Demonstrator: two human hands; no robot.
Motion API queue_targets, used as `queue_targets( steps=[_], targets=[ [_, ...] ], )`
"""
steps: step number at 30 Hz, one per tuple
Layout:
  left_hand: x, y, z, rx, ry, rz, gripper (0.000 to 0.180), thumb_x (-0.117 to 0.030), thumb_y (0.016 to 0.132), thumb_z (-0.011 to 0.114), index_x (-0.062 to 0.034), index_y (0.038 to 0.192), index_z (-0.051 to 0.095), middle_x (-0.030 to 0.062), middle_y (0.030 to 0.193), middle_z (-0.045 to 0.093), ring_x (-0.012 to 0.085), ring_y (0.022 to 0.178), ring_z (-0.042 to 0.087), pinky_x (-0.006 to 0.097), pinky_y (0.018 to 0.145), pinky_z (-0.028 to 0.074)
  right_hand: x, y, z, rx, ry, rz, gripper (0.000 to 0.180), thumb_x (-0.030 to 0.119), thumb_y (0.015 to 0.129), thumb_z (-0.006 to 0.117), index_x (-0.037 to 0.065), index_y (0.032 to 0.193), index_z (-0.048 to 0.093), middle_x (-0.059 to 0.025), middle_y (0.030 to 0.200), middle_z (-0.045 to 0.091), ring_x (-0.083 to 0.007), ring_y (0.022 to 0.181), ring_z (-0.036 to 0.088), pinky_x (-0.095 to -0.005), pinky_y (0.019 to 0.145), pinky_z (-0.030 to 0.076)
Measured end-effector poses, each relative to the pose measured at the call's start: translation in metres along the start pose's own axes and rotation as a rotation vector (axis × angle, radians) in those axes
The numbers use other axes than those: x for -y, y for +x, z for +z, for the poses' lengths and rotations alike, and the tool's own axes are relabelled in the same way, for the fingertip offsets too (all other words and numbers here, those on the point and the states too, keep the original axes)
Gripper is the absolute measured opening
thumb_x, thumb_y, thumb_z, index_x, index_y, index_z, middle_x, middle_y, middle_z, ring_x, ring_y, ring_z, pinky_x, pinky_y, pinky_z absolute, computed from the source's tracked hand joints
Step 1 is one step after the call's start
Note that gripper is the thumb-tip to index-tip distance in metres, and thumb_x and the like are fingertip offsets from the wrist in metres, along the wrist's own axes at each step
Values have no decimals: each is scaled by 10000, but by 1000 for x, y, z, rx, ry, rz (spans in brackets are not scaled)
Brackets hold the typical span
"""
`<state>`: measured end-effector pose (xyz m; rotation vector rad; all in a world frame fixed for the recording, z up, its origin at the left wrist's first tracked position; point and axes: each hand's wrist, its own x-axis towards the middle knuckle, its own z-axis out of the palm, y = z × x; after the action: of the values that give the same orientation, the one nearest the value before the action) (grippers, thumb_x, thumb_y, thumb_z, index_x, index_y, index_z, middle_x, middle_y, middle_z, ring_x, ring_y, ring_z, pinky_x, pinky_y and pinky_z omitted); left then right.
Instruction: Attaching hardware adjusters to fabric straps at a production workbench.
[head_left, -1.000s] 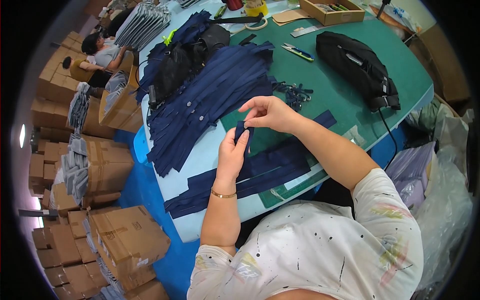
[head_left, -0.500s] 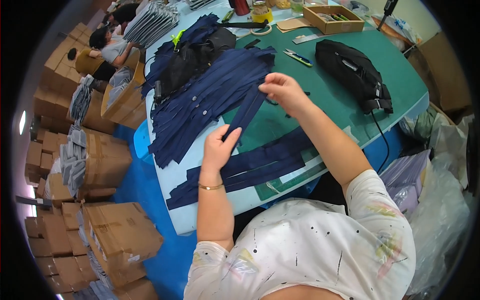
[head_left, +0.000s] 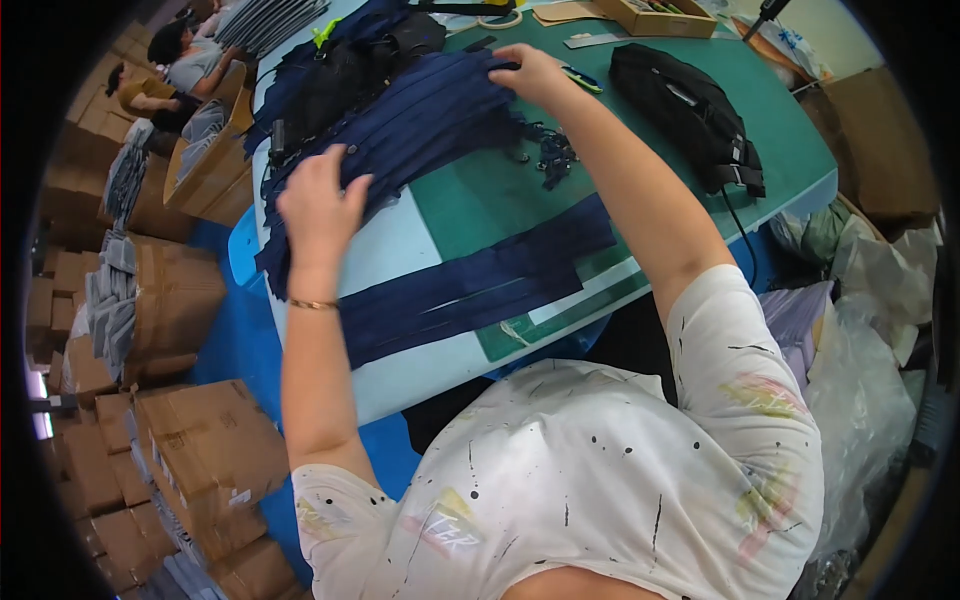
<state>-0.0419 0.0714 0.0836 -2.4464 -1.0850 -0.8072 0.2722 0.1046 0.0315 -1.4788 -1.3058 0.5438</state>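
Long navy fabric strips [head_left: 420,115] lie overlapped in a broad pile at the far left of the table. My left hand [head_left: 322,205] is over the pile's near-left part, thumb and fingers apart, holding nothing. At the pile's far-right end, the thumb and fingers of my right hand [head_left: 530,75] are bent around the end of a navy strip [head_left: 490,72]. More navy strips [head_left: 460,295] lie flat side by side along the near table edge, their left end hidden by my left forearm.
A black bag [head_left: 685,115] lies on the green mat [head_left: 480,200] at the right. Small dark pieces [head_left: 555,158] lie mid-table; snips [head_left: 582,80] sit beyond my right wrist. A wooden tray [head_left: 655,18] stands at the back. Cardboard boxes [head_left: 205,450] are stacked on the left; co-workers sit beyond.
The strip stretched between my hands is now down on the pile. My left hand has let go and moved left; my right hand has moved farther away. The view has shifted.
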Motion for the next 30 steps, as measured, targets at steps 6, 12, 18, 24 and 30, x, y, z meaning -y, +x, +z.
queue_targets(
  steps=[6, 12, 18, 24, 30],
  targets=[
    [-126, -46, 24, 516, -835, 63, 267, -161, 758, 687, -16, 961, 590, 104, 884, 580, 260, 853, 562, 339, 739, 464, 4, -104, -71, 370, -252, 57, 171, 115, 806, 646, 22, 950, 643, -44, 786, 647, -112, 723, 584, -264, 671, 474],
    [-152, -51, 22, 313, -784, 74, 280, -154, 735, 712, -22, 950, 590, 102, 847, 556, 256, 836, 543, 333, 732, 462, 15, -200, -106, 211, -158, 135, 139, 104, 775, 674, 32, 890, 644, -48, 743, 629, -131, 668, 574, -266, 629, 465],
    [-150, -83, -9, 483, -700, 68, 303, -128, 681, 741, -18, 901, 565, 98, 866, 524, 271, 820, 499, 342, 721, 435, 28, -254, -69, 352, -385, -296, 234, 159, 671, 749, 84, 857, 626, -63, 877, 563, -245, 831, 552, -325, 664, 470],
    [-139, -102, -12, 529, -775, 46, 311, -131, 723, 708, -11, 967, 559, 107, 905, 544, 277, 853, 514, 337, 781, 437, 28, -260, -61, 369, -430, -398, 181, 141, 685, 729, 90, 794, 593, -40, 824, 539, -225, 800, 555, -322, 638, 462],
    [-131, -67, -13, 825, -1465, -452, 291, -232, 911, 557, 20, 1054, 586, 34, 832, 624, 108, 777, 562, 240, 719, 454, 56, -229, -65, 202, -357, -762, 215, 70, 679, 721, 95, 861, 611, -59, 874, 557, -206, 644, 557, -296, 510, 450]
  ],
)
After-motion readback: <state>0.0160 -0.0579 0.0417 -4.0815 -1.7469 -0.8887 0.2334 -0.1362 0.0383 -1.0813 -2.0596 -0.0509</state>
